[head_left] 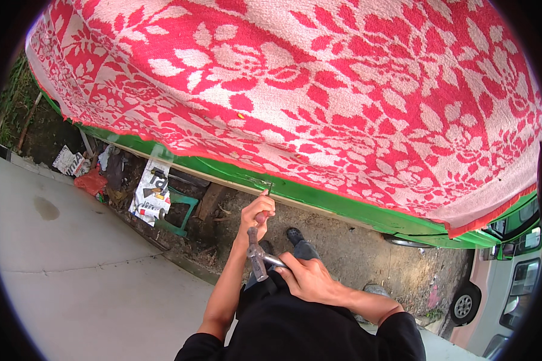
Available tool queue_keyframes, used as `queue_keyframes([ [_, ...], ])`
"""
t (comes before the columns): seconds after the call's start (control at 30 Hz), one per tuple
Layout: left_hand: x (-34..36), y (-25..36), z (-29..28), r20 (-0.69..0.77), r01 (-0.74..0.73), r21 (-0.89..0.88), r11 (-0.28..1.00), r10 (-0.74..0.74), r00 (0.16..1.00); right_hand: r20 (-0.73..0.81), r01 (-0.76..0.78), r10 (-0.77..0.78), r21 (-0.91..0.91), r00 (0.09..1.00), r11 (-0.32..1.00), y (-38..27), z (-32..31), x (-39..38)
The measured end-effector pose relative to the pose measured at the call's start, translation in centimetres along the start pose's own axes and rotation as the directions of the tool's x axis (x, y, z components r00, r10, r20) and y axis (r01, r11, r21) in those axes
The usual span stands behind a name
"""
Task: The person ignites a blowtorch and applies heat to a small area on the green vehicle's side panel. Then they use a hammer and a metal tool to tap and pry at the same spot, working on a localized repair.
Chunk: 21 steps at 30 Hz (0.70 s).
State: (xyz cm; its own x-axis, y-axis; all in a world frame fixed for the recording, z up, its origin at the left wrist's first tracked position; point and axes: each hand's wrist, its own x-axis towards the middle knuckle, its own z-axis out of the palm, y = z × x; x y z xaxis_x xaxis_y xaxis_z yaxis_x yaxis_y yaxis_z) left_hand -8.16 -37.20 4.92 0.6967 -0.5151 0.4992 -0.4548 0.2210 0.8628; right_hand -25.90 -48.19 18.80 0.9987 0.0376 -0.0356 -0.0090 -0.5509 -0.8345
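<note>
My left hand [254,215] is closed around a red-handled tool [261,216] with a thin metal shank; whether it is a screwdriver or a chisel I cannot tell. Its tip points up at a scraped, pale patch [256,180] on the green metal edge [307,193] of a vehicle. In my right hand [309,278] is a hammer [258,257], gripped by its metal handle. The hammer's head hangs just below my left hand, apart from the tool's butt. A red and white flowered cloth [271,78] covers the vehicle above the edge.
Newspaper [150,192] hangs from the green edge at left, beside a green plastic stool or chair [180,212] and a wood piece [211,201]. Rubbish with a red bag [91,181] lies farther left. At right stands a van [500,289] with a dark wheel [465,305].
</note>
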Motion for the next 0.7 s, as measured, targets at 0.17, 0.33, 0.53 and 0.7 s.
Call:
queue_keyframes([
  [0.17, 0.1, 0.1, 0.1, -0.013, -0.03, 0.005, 1.0, 0.03, 0.999, -0.004, 0.081, -0.082, -0.085, 0.997, 0.993, -0.5, -0.1, 0.4],
  [0.33, -0.5, -0.8, 0.1, -0.027, -0.01, -0.008, 1.0, 0.009, 1.0, 0.039, -0.031, 0.037, -0.16, 0.999, 0.987, 0.1, -0.1, 0.8],
  [0.53, -0.6, -0.6, 0.4, -0.056, -0.025, -0.023, 0.999, 0.023, 0.998, 0.011, -0.047, 0.049, -0.098, 0.999, 0.994, 0.3, 0.2, 0.9],
  [0.7, 0.0, 0.3, 0.5, -0.033, -0.014, -0.019, 1.0, 0.013, 0.999, 0.023, -0.069, 0.071, -0.075, 0.997, 0.995, 0.5, 0.3, 0.4],
])
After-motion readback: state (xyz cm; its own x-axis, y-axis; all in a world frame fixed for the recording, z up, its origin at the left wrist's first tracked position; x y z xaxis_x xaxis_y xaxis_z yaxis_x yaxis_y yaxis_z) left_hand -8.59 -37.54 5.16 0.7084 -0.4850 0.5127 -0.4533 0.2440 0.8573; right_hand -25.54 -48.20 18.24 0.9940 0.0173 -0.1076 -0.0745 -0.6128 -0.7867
